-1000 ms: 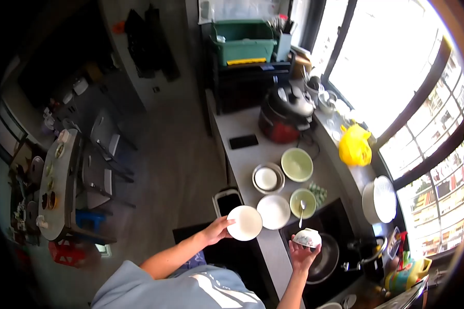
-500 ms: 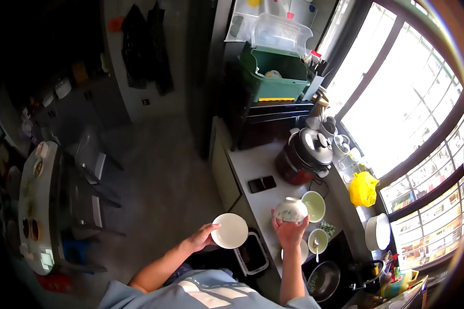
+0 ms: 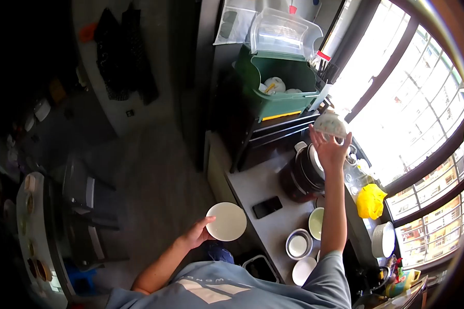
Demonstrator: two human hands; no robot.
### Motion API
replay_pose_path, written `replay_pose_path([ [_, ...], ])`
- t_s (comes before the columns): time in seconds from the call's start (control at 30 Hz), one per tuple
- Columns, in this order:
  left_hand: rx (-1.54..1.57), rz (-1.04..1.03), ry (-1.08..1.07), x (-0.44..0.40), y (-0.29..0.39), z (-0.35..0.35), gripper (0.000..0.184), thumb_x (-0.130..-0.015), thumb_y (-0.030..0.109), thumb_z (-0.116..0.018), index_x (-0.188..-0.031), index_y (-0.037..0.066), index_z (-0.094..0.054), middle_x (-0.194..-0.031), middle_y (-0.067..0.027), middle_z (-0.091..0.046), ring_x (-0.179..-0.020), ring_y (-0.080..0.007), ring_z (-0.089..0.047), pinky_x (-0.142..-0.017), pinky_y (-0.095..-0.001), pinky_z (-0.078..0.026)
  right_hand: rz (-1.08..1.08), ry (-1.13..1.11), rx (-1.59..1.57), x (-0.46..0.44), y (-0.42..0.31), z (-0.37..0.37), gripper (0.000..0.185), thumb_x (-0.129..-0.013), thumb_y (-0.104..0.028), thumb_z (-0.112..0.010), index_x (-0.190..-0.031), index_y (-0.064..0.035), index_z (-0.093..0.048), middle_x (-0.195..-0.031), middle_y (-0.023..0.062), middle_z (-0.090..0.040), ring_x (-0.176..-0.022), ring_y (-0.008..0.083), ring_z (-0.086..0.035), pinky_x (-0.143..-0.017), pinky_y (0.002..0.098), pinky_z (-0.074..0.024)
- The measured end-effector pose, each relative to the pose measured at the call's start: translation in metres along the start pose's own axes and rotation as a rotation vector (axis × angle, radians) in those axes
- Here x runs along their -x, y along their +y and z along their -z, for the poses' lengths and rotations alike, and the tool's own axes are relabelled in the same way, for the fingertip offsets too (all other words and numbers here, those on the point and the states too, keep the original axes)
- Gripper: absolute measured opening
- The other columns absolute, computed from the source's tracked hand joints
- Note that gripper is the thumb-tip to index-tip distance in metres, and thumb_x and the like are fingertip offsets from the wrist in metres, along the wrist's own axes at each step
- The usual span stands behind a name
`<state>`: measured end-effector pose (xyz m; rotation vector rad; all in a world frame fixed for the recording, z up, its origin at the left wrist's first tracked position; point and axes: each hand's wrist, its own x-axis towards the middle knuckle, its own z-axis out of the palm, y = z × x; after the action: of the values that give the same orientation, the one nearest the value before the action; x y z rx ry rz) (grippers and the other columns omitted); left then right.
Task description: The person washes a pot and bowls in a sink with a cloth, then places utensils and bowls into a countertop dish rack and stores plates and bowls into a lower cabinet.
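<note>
Head view: the right hand (image 3: 332,150) has swung up from over the worktop (image 3: 258,183), gripping a patterned bowl (image 3: 330,126) and taking it clear of the stacked bowls (image 3: 299,244) to near the green bin (image 3: 282,107). The left hand (image 3: 196,234) keeps a white dish (image 3: 227,221) pinched by its rim.

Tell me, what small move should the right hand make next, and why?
Perhaps ease the upside-down patterned bowl toward the green bin: the right hand holds it raised nearby, the clear lid stands open, and white items lie inside.
</note>
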<state>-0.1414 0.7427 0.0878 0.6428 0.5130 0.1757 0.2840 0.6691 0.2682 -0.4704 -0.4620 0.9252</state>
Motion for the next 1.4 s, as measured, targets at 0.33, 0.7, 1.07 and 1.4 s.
replay_pose_path([
  [0.33, -0.020, 0.011, -0.078, -0.102, 0.138, -0.065, 0.055, -0.091, 0.035, -0.054, -0.135, 0.003, -0.044, -0.128, -0.0118, -0.056, -0.119, -0.0226, -0.054, -0.099, -0.0401, -0.044, 0.010, -0.022, 0.160, -0.164, -0.017, 0.001, 0.089, -0.088, -0.064, -0.050, -0.145, -0.0052, -0.017, -0.142, 0.0291, -0.031, -0.132, 0.0472, -0.036, -0.107, 0.0484, -0.0391],
  [0.7, -0.007, 0.127, -0.224, -0.167, 0.190, -0.064, 0.056, -0.093, 0.034, -0.052, -0.136, 0.000, -0.042, -0.129, -0.0128, -0.056, -0.118, -0.0219, -0.054, -0.099, -0.0375, -0.044, -0.151, 0.204, 0.707, -0.262, -0.013, 0.020, 0.078, -0.086, -0.044, -0.066, -0.140, -0.0039, -0.026, -0.133, 0.0273, -0.040, -0.113, 0.0370, -0.055, -0.100, 0.0426, -0.0456],
  [1.07, -0.049, 0.247, -0.411, -0.193, 0.217, -0.083, 0.055, -0.093, 0.033, -0.054, -0.136, 0.000, -0.042, -0.127, -0.0111, -0.057, -0.114, -0.0186, -0.058, -0.095, -0.0343, -0.049, -0.214, 0.308, 1.370, -0.310, 0.025, 0.011, 0.113, -0.071, -0.039, -0.082, -0.145, 0.0016, -0.007, -0.116, 0.0164, -0.053, -0.110, 0.0236, -0.056, -0.092, 0.0352, -0.0487],
  [1.4, -0.017, 0.307, -0.453, -0.215, 0.216, -0.111, 0.060, -0.092, 0.035, -0.054, -0.138, -0.002, -0.037, -0.129, -0.0140, -0.055, -0.116, -0.0228, -0.057, -0.097, -0.0380, -0.049, 0.119, 0.193, 1.708, -0.332, 0.007, 0.044, 0.109, -0.059, -0.042, -0.088, -0.135, 0.0016, -0.024, -0.120, 0.0257, -0.051, -0.112, 0.0315, -0.055, -0.092, 0.0372, -0.0483],
])
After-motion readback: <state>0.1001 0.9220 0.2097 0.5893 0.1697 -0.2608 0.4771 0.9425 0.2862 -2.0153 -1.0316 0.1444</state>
